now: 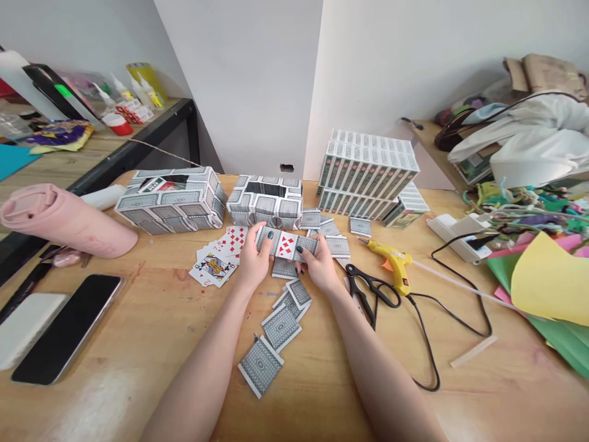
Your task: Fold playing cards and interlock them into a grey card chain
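Note:
Between my two hands is a folded playing card (287, 245), its red diamond face in the middle and grey patterned backs at both ends. My left hand (253, 259) pinches the left end with the thumb on top. At the other end, my right hand (319, 263) grips it the same way. Below them, several folded cards (281, 327) trail across the table, grey backs up. Left of my left hand lies a fan of face-up playing cards (216, 263). More grey folded cards (338, 247) are scattered behind my right hand.
Two card-covered boxes (172, 199) (265, 216) stand at the back, near stacked card packs (368, 169). Black scissors (375, 285) and a corded yellow glue gun (393, 261) lie right. A phone (69, 328) and pink roll (69, 221) are left; coloured paper (552, 282) is far right.

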